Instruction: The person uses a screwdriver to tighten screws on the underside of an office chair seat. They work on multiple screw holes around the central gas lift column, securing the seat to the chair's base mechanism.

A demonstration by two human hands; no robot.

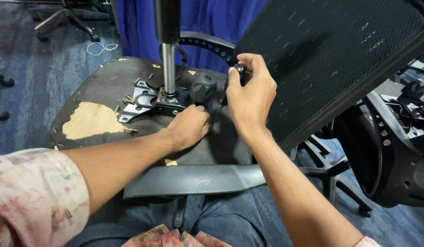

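right hand [249,98] pinching small black round knob [240,69] beside mesh backrest [340,59]; left hand [190,126] curled, pressing upturned black seat underside [106,87] near large faceted knob [203,87]. probably heavy, stiff, awkward; best gripped by frame edges.

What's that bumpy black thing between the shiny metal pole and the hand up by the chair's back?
A big black ribbed knob sits between the metal pole and the right hand, just above the left hand. The head view shows it.
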